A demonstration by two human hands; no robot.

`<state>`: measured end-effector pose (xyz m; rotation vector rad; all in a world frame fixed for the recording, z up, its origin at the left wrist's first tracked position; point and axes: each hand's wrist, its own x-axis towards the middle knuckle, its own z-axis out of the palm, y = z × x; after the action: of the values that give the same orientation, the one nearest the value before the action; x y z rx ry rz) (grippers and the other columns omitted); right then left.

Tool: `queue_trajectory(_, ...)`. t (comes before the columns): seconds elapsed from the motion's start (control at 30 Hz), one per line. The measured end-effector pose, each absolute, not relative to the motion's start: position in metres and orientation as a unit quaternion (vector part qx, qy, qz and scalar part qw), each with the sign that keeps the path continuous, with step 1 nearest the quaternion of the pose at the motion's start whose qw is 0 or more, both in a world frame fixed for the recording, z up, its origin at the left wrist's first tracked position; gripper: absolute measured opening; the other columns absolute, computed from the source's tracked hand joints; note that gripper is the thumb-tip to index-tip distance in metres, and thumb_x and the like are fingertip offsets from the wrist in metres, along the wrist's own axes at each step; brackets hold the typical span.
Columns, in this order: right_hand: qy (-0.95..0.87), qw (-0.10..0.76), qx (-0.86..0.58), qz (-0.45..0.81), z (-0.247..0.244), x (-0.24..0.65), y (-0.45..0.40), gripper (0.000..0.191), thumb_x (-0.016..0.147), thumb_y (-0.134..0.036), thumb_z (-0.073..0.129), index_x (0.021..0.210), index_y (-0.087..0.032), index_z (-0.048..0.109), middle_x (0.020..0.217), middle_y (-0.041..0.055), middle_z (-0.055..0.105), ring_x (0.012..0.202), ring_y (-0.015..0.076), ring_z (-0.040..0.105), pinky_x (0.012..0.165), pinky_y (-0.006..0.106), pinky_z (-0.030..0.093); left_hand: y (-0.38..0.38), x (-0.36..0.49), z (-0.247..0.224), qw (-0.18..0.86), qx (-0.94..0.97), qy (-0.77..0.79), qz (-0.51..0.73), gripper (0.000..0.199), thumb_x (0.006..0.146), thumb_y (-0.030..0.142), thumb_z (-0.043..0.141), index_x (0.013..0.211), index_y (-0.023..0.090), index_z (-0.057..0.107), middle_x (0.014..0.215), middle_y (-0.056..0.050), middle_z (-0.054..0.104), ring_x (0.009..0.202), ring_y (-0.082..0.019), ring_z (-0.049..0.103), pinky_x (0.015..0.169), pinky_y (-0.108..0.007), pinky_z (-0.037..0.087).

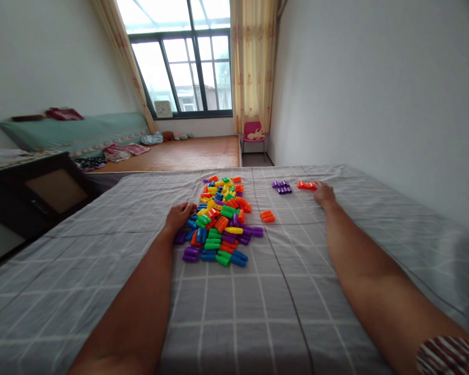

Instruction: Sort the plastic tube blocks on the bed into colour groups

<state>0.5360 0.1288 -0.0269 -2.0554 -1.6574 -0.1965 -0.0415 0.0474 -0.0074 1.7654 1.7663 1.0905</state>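
A long pile of plastic toy blocks [214,242] in orange, green, blue, yellow and purple lies on the grey checked bed cover; the pieces look like short tubes joined side by side. My left hand [180,216] rests at the pile's left edge with its fingers curled together beside blue pieces; whatever they hold is hidden. Out to the right, my right hand [324,194] has its fingers closed at the right end of a row of orange blocks [305,185]. Left of that row sit several purple blocks [282,187]. A separate orange block [268,216] lies between pile and rows.
The grey checked cover [242,323] spreads under both arms. Beyond its far edge stands another bed with a brown mat [195,151]. A dark cabinet [39,192] is at the left, a pink chair [253,133] at the back, and a white wall [375,94] on the right.
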Motion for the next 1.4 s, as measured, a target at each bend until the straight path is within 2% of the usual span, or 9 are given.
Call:
queue_trajectory(0.13, -0.642, 0.262, -0.715, -0.095, -0.022, 0.526, 0.135, 0.053, 0.082, -0.010, 0.043, 0.133, -0.016, 0.055, 0.136, 0.0125, 0.056, 0.126, 0.0236, 0.050, 0.106, 0.041, 0.035, 0.050, -0.043, -0.011, 0.212, 0.633, 0.633, 0.392, 0.058, 0.078, 0.067, 0.045, 0.090, 0.018, 0.074, 0.087, -0.009, 0.076, 0.086, -0.024, 0.070, 0.072, -0.030, 0.052)
queue_trajectory(0.27, -0.716, 0.209, -0.661, -0.082, -0.022, 0.510, 0.138, 0.041, 0.092, -0.020, 0.039, 0.126, -0.026, 0.060, 0.138, 0.0058, 0.056, 0.133, 0.0194, 0.043, 0.111, 0.044, 0.028, 0.050, -0.044, -0.011, 0.215, 0.632, 0.630, 0.397, 0.059, 0.077, 0.068, 0.046, 0.090, 0.018, 0.074, 0.088, -0.008, 0.076, 0.085, -0.024, 0.070, 0.072, -0.030, 0.052)
queue_trajectory(0.5, -0.745, 0.190, -0.638, -0.045, -0.022, 0.506, 0.134, 0.035, 0.088, -0.018, 0.045, 0.115, -0.023, 0.066, 0.134, 0.0084, 0.059, 0.128, 0.0207, 0.049, 0.109, 0.047, 0.032, 0.045, -0.039, -0.005, 0.211, 0.632, 0.635, 0.392, 0.056, 0.077, 0.066, 0.047, 0.089, 0.019, 0.074, 0.085, -0.008, 0.076, 0.087, -0.025, 0.070, 0.072, -0.030, 0.052)
queue_trajectory(0.63, -0.721, 0.228, -0.652, -0.055, 0.004, 0.497, 0.131, 0.033, 0.087, -0.019, 0.050, 0.115, -0.020, 0.067, 0.134, 0.0105, 0.059, 0.129, 0.0232, 0.048, 0.108, 0.045, 0.035, 0.043, -0.036, -0.002, 0.206, 0.620, 0.645, 0.397, 0.056, 0.076, 0.067, 0.049, 0.087, 0.018, 0.075, 0.082, -0.008, 0.076, 0.084, -0.025, 0.069, 0.071, -0.030, 0.052)
queue_trajectory(0.8, -0.792, 0.269, -0.536, 0.112, 0.045, 0.419, 0.114, 0.035, 0.091, -0.032, 0.051, 0.120, -0.018, 0.065, 0.114, 0.0093, 0.070, 0.095, 0.0205, 0.067, 0.090, 0.036, 0.051, 0.043, -0.038, -0.002, 0.205, 0.632, 0.634, 0.395, 0.056, 0.076, 0.067, 0.048, 0.087, 0.018, 0.074, 0.082, -0.007, 0.076, 0.081, -0.024, 0.069, 0.070, -0.030, 0.051)
queue_trajectory(1.0, -0.885, 0.232, -0.385, 0.124, 0.028, 0.301, 0.077, 0.038, 0.089, -0.032, 0.057, 0.126, -0.027, 0.062, 0.128, 0.0043, 0.064, 0.117, 0.0236, 0.060, 0.100, 0.037, 0.046, 0.045, -0.039, -0.007, 0.207, 0.634, 0.629, 0.399, 0.060, 0.076, 0.069, 0.046, 0.089, 0.018, 0.074, 0.085, -0.008, 0.076, 0.084, -0.024, 0.069, 0.071, -0.030, 0.052)
queue_trajectory(1.17, -0.868, 0.257, -0.415, 0.088, 0.020, 0.291, 0.072, 0.034, 0.084, -0.027, 0.061, 0.117, -0.025, 0.066, 0.118, 0.0057, 0.069, 0.111, 0.0253, 0.062, 0.097, 0.039, 0.047, 0.047, -0.040, -0.008, 0.212, 0.634, 0.630, 0.396, 0.060, 0.076, 0.069, 0.046, 0.089, 0.018, 0.074, 0.086, -0.008, 0.076, 0.084, -0.024, 0.069, 0.071, -0.029, 0.052)
queue_trajectory(1.3, -0.803, 0.319, -0.477, 0.161, 0.033, 0.323, 0.091, 0.031, 0.084, -0.029, 0.059, 0.111, -0.017, 0.065, 0.104, 0.0075, 0.072, 0.089, 0.0207, 0.067, 0.082, 0.033, 0.053, 0.048, -0.041, -0.007, 0.215, 0.633, 0.626, 0.401, 0.060, 0.074, 0.070, 0.047, 0.087, 0.018, 0.074, 0.081, -0.007, 0.075, 0.080, -0.023, 0.069, 0.070, -0.030, 0.052)
queue_trajectory(1.4, -0.720, 0.385, -0.554, 0.163, 0.041, 0.371, 0.110, 0.038, 0.086, -0.034, 0.055, 0.118, -0.016, 0.059, 0.107, 0.0087, 0.070, 0.082, 0.0168, 0.067, 0.074, 0.029, 0.054, 0.047, -0.041, -0.007, 0.209, 0.634, 0.628, 0.401, 0.059, 0.075, 0.069, 0.047, 0.087, 0.018, 0.074, 0.081, -0.007, 0.075, 0.080, -0.024, 0.069, 0.069, -0.030, 0.052)
